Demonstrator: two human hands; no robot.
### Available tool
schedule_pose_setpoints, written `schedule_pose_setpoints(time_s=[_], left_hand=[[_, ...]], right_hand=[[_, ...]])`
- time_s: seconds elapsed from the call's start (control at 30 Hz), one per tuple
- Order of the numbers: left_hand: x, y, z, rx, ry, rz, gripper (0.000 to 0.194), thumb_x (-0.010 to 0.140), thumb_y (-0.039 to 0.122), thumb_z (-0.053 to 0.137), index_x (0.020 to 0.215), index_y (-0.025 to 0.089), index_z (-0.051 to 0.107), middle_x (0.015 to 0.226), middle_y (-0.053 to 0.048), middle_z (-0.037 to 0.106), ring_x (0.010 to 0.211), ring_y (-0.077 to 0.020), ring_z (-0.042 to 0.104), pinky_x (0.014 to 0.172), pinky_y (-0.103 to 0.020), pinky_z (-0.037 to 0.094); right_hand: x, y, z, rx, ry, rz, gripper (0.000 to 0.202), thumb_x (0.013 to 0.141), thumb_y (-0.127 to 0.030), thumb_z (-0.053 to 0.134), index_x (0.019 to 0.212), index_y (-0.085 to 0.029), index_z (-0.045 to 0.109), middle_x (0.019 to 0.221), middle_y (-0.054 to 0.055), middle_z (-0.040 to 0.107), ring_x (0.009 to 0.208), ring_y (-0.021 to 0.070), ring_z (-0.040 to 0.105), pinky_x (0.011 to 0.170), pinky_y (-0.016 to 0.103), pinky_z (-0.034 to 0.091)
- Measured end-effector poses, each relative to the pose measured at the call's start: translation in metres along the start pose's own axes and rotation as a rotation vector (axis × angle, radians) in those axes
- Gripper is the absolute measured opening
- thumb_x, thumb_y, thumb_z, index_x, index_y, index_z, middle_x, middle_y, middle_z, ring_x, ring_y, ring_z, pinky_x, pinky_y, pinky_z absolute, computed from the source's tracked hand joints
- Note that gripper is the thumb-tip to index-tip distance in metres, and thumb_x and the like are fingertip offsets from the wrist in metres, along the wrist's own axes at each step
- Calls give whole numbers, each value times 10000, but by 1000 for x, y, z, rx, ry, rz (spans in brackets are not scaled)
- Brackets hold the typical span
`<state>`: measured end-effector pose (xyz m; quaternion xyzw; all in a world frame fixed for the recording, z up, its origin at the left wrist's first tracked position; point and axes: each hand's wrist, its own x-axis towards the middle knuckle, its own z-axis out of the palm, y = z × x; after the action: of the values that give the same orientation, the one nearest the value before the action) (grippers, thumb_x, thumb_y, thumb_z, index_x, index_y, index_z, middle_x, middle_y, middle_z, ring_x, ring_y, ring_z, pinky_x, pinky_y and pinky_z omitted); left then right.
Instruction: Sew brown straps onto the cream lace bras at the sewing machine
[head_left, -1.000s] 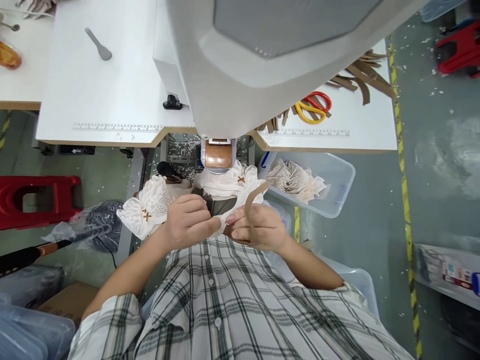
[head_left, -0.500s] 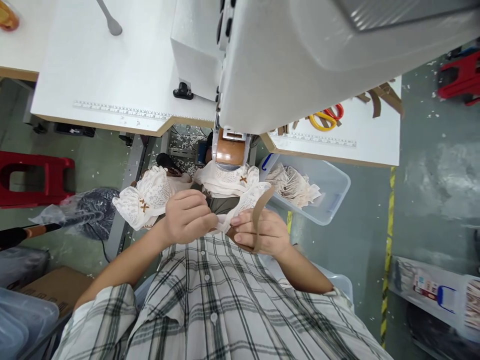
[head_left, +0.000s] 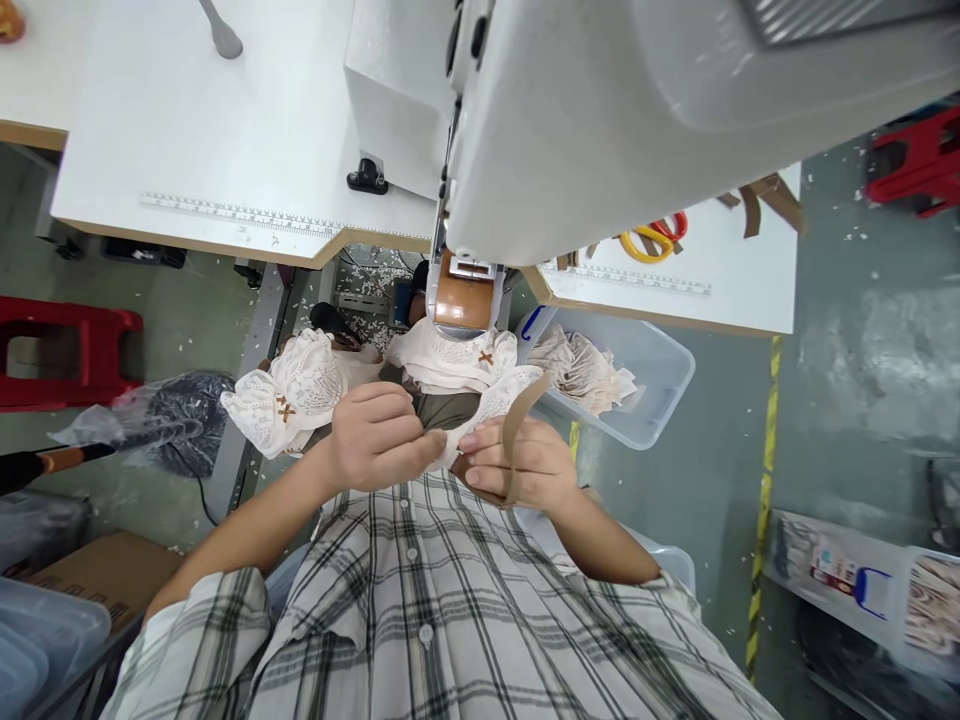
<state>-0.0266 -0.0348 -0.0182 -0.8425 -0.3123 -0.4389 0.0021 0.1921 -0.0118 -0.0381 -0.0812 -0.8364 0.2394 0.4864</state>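
Head view: we have the lace (head_left: 501,398) in both hands, between the machine (head_left: 585,130) and the plaid shirt (head_left: 450,600). Left hand (head_left: 382,435): fingers curled in, thumb and index pinching the lace edge. Right hand (head_left: 529,462): fingers bent and closed on the lace near the left fingertips; the brown strip (head_left: 523,405) curves up across them, upper end loose. We can't tell whether strip and lace are joined, as the fingers hide that part.

Progress: we judge it partway through handling this piece; it is held, not set down. Bows show on the left lace piece (head_left: 300,385) and on the middle piece (head_left: 439,355) just below the machine head. How many are finished, we can't tell.

Around: scissors (head_left: 646,244) and cut strips (head_left: 778,200) on the tabletop (head_left: 225,130), right side; folded fabric (head_left: 581,370) in the clear bin (head_left: 671,385), beyond the right hand.
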Motion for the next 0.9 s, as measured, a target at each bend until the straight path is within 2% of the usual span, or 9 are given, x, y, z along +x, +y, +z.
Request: schedule_pose_setpoints(time_s=[0.23, 0.37, 0.5, 0.63, 0.7, 0.77, 0.8, 0.87, 0.9], left_hand=[[-5, -2, -2, -15, -29, -21, 76, 888, 176, 613, 839, 225, 583, 583, 48, 625, 570, -118, 592, 696, -286, 568], [-7, -3, -3, -34, -36, -17, 40, 891, 173, 610, 880, 210, 599, 588, 39, 622, 562, -121, 584, 702, -295, 560], [-6, -1, -4, -60, -39, -29, 90, 869, 166, 666, 921, 223, 621, 594, 57, 605, 573, -111, 570, 703, -280, 541], [-6, 0, -2, -64, -46, -30, 137, 826, 118, 714, 867, 218, 630, 569, 74, 567, 561, -96, 535, 681, -261, 509], [-6, 1, 0, -87, -61, -70, 104, 846, 146, 687, 805, 213, 620, 570, 62, 568, 552, -98, 516, 666, -265, 492], [-8, 2, 0, -161, -138, -252, 168, 889, 236, 633, 728, 203, 600, 559, 43, 555, 532, -104, 492, 603, -258, 455], [-9, 3, -1, -238, -197, -420, 239, 915, 289, 593, 696, 196, 588, 550, 36, 540, 517, -105, 477, 556, -248, 423], [-13, 5, -6, -467, -295, -858, 352, 951, 391, 518, 676, 181, 581, 544, 26, 521, 488, -103, 452, 475, -224, 357], [-16, 6, -9, -602, -315, -1079, 384, 952, 440, 502, 687, 175, 587, 546, 23, 522, 473, -101, 445, 447, -216, 335]], right_hand=[[-1, -3, -2, -3, -61, 17, 100, 883, -148, 671, 952, -221, 670, 858, 11, 753, 984, 163, 741, 915, 272, 633], [-2, -3, -3, 17, -38, 19, 145, 863, -118, 684, 989, -189, 673, 859, 33, 755, 1002, 172, 737, 942, 272, 621], [0, -2, -2, 7, -40, 16, 166, 866, -125, 682, 1006, -213, 686, 874, 19, 749, 1013, 168, 732, 948, 272, 619], [3, -5, 1, 11, -23, 5, 197, 850, -119, 701, 1026, -204, 679, 873, 21, 743, 972, 155, 735, 921, 263, 626], [-1, -5, 0, 32, -43, 56, 180, 858, -130, 695, 1017, -213, 672, 873, 11, 745, 958, 156, 737, 882, 273, 636], [-13, 5, -5, 33, -86, 157, 151, 895, -164, 653, 1033, -221, 673, 901, 6, 749, 974, 167, 731, 859, 311, 634], [-23, 14, -8, 7, -101, 240, 146, 914, -194, 630, 1049, -226, 676, 931, 10, 750, 986, 175, 725, 862, 334, 624], [-49, 39, -18, -116, -112, 480, 211, 924, -299, 621, 1118, -229, 671, 1050, 48, 735, 1048, 209, 693, 916, 396, 582], [-64, 53, -23, -187, -123, 642, 315, 903, -367, 647, 1181, -219, 648, 1146, 83, 705, 1114, 238, 657, 971, 436, 543]])
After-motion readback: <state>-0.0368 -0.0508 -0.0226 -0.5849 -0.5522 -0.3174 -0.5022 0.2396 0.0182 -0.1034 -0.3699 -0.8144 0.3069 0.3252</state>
